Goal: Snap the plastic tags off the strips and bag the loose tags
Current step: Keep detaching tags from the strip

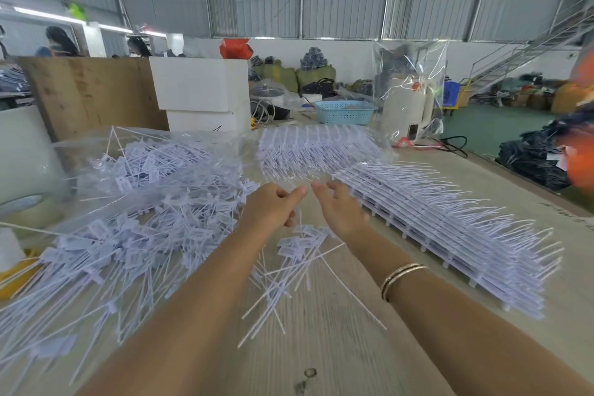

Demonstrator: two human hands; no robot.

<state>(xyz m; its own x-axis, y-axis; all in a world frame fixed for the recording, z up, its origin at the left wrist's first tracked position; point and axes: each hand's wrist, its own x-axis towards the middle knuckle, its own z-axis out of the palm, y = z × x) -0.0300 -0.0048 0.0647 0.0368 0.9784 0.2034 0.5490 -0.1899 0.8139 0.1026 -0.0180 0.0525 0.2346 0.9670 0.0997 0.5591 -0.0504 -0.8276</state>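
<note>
Plastic strips just right of right hand (grip loose) | left hand grip curled, contents unclear

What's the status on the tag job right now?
Left hand grip curled on a thin tag tail; right hand open. Loose tags piled left, uncut strips stacked right. Nothing blocking.

Bare tabletop lies open at lower centre of frame, between the two forearms. Left half is blocked by a heap of loose tags; a smaller scatter lies at centre. Stacked strips wall off the right side diagonally. Upper centre is closed by white boxes, a blue basket and a clear bag.
</note>
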